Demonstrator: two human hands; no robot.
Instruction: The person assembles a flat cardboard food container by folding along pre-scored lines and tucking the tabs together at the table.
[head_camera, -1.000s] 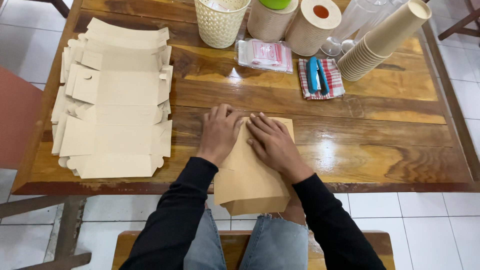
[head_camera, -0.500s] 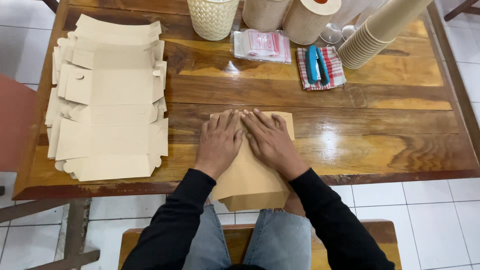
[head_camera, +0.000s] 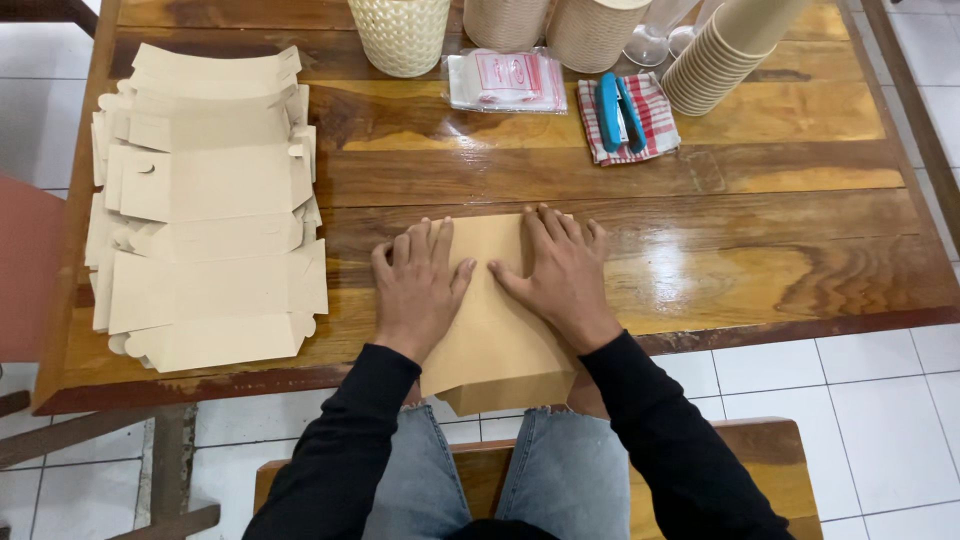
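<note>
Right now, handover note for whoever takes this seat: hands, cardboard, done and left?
Left hand: flat, palm down on the brown cardboard piece.
Right hand: flat on the same piece, beside the left.
The piece lies on the wooden table, its near end hanging over the edge above the lap.
Stack of flat cardboard blanks lies to the left, untouched.
Done: one piece pressed flat. Left: the stack.

A flat piece of brown folded cardboard (head_camera: 497, 320) lies on the wooden worktop (head_camera: 760, 230), its near end hanging over the edge, pressed flat under both palms.
</note>
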